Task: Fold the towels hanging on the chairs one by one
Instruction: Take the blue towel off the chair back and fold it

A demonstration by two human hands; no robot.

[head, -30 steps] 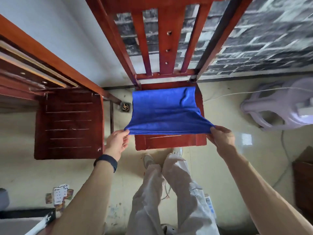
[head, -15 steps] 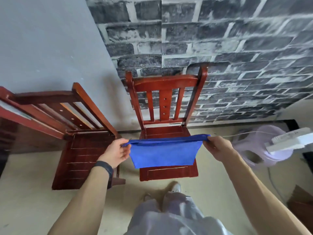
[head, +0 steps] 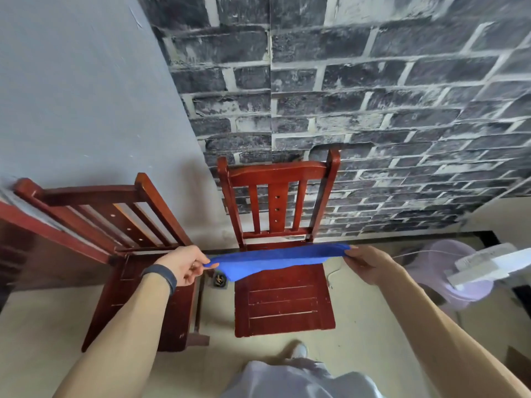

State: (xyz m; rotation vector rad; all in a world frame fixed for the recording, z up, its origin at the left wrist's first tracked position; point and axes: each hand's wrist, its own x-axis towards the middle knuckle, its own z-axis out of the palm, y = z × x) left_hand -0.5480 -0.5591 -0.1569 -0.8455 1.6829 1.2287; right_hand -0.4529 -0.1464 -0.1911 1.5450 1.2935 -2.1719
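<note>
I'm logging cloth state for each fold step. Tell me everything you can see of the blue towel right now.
The blue towel is a plain, soft-looking cloth, pulled into a long, nearly level band, a looser layer sagging below toward its left end. The left hand pinches one end, the right hand the other. It spans above the rear of the seat of the red wooden chair; contact with it cannot be told.

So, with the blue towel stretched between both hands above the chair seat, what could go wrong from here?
1. The left hand and right hand each pinch only one end of the blue towel. If either grip slips, that end could drop onto the chair seat or the floor.
2. The towel's lower edge hangs deeper near the left hand, so the next fold may come out skewed.
</note>
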